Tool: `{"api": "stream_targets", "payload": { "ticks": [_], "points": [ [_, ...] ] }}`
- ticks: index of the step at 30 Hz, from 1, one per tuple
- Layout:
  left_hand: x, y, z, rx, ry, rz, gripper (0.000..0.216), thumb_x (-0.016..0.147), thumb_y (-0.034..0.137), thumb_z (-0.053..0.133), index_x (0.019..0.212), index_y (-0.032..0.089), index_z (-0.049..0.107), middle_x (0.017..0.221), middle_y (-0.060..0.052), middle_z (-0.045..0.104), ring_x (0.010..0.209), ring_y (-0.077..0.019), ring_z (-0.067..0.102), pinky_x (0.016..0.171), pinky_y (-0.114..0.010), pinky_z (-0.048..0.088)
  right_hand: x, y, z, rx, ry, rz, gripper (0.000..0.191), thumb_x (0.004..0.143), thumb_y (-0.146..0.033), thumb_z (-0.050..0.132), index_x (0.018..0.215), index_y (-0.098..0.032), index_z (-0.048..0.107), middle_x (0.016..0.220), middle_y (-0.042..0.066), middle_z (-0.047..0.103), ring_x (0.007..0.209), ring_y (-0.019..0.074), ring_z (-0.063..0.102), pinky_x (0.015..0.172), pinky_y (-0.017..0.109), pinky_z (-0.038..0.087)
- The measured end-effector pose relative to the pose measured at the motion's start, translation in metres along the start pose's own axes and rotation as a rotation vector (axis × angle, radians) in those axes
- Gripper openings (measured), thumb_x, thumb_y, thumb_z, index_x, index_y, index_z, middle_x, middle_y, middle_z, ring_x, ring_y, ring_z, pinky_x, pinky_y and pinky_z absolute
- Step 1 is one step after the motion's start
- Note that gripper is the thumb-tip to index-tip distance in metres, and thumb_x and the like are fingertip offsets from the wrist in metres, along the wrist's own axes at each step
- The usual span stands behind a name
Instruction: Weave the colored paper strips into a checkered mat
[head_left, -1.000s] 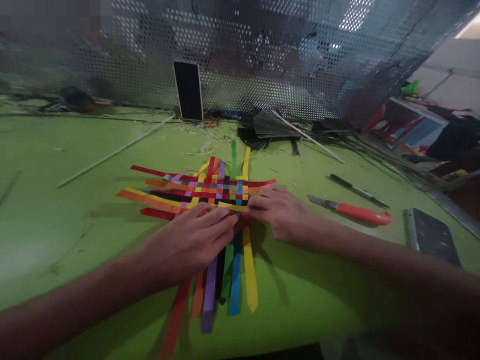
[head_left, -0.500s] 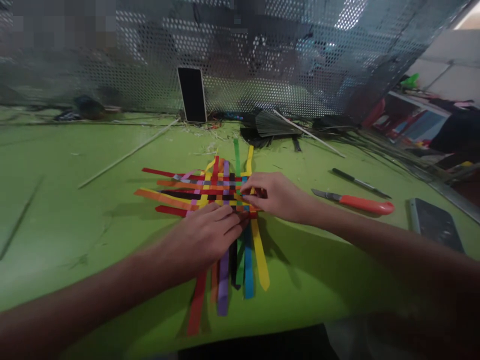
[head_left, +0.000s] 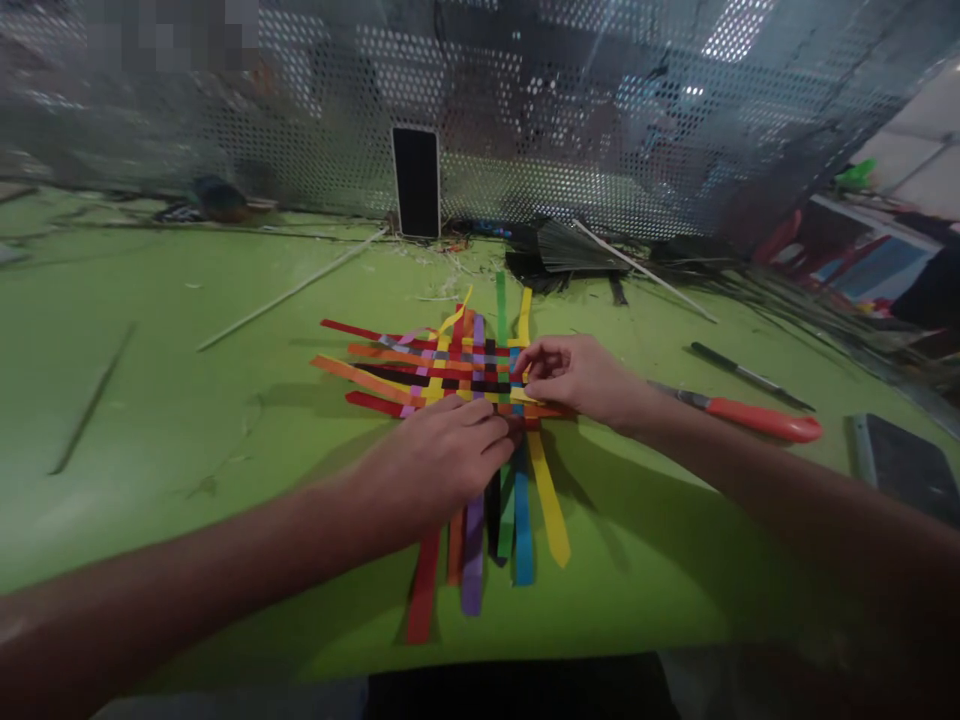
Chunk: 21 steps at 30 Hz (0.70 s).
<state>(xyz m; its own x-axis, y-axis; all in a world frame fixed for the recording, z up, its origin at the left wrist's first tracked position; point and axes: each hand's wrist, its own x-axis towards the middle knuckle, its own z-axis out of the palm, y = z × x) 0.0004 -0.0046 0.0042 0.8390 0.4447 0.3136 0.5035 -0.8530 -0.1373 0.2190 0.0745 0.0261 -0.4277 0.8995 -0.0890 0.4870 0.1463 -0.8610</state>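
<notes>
A mat of woven coloured paper strips [head_left: 450, 365] lies on the green table [head_left: 187, 420], with loose strip ends [head_left: 480, 540] trailing toward me. My left hand [head_left: 442, 460] lies flat on the near edge of the weave, fingers stretched out and pressing the strips down. My right hand [head_left: 577, 375] sits at the weave's right edge, its fingertips pinched on a strip end there.
A red-handled knife [head_left: 750, 415] and a dark pen-like tool [head_left: 750, 375] lie right of the weave. A phone [head_left: 418, 180] leans on the perforated metal screen [head_left: 600, 120] at the back. A dark flat slab [head_left: 900, 465] lies far right. Thin sticks [head_left: 292, 290] and dark strips [head_left: 562, 255] litter the back.
My right hand has moved up from the weave's lower right edge to its right side and closed into a pinch. The left hand stays pressed on the strips. The camera view shifted slightly.
</notes>
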Motion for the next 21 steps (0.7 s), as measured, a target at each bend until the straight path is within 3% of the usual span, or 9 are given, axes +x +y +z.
{"api": "stream_targets", "payload": {
  "ticks": [3, 14, 21],
  "points": [
    [-0.0005, -0.0009, 0.0005, -0.004, -0.009, 0.003, 0.023, 0.101, 0.012, 0.054, 0.115, 0.010, 0.073, 0.114, -0.011, 0.076, 0.103, -0.0279, 0.068, 0.086, -0.041, 0.057, -0.0001, 0.0008, 0.0004, -0.012, 0.031, 0.010, 0.020, 0.067, -0.018, 0.072, 0.087, -0.017, 0.071, 0.068, -0.002, 0.062, 0.062, 0.0121, 0.052, 0.057, 0.026, 0.037],
    [-0.0014, -0.0033, -0.0013, -0.056, -0.049, -0.019, 0.025, 0.099, 0.012, 0.054, 0.116, 0.012, 0.072, 0.116, -0.010, 0.076, 0.106, -0.0276, 0.068, 0.089, -0.041, 0.057, 0.0057, -0.0010, -0.0009, 0.014, -0.074, 0.125, 0.020, 0.062, -0.017, 0.074, 0.081, -0.017, 0.071, 0.066, -0.001, 0.064, 0.061, 0.0121, 0.052, 0.054, 0.025, 0.035],
    [-0.0021, -0.0037, -0.0001, -0.067, -0.021, -0.013, 0.025, 0.098, 0.011, 0.054, 0.114, 0.012, 0.073, 0.115, -0.010, 0.077, 0.104, -0.0277, 0.068, 0.088, -0.042, 0.058, 0.0063, -0.0007, -0.0033, -0.064, -0.140, -0.002, 0.020, 0.071, -0.024, 0.075, 0.090, -0.017, 0.072, 0.072, 0.001, 0.069, 0.065, 0.0137, 0.057, 0.059, 0.027, 0.040]
  ]
}}
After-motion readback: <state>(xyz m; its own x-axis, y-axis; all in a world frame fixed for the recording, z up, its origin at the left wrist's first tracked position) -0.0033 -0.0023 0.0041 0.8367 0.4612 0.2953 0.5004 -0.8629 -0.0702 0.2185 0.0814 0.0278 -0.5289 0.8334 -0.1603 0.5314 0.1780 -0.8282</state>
